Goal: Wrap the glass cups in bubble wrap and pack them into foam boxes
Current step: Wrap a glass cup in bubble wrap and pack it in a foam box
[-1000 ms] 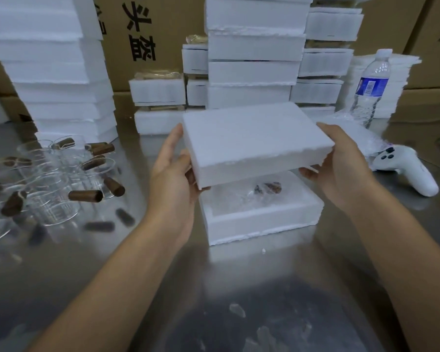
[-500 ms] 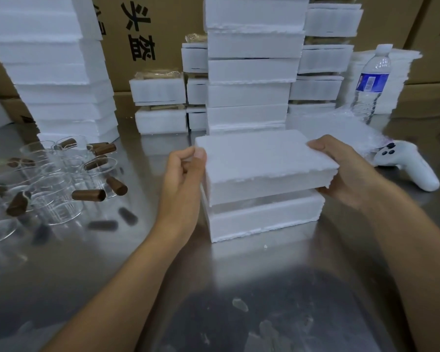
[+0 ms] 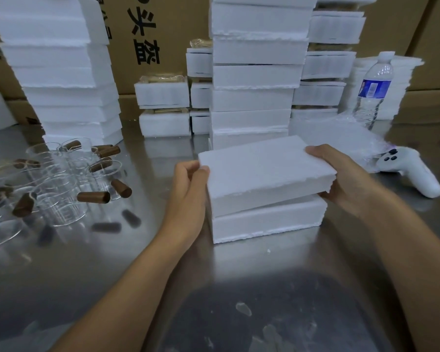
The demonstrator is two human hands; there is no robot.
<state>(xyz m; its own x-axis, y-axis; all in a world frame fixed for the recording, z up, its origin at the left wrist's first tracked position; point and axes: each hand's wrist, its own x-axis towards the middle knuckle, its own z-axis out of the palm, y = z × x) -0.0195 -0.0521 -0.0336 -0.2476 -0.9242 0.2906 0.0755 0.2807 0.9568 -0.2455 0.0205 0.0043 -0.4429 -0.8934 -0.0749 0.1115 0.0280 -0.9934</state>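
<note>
Both forearms reach out over the bench [image 3: 137, 262], the left hand [image 3: 188, 191] curled round the left corner of the foam lid [image 3: 262, 174] and the right hand [image 3: 341, 176] gripping its right end, so the lid sits between them, seemingly resting slightly askew on the foam box [image 3: 267, 223].

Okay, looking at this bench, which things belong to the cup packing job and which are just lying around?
Part of the job: foam lid, gripped by left hand and right hand; foam box base; glass cups; bubble wrap; stacked foam boxes.

Just lying about: water bottle; white controller; cardboard cartons.
</note>
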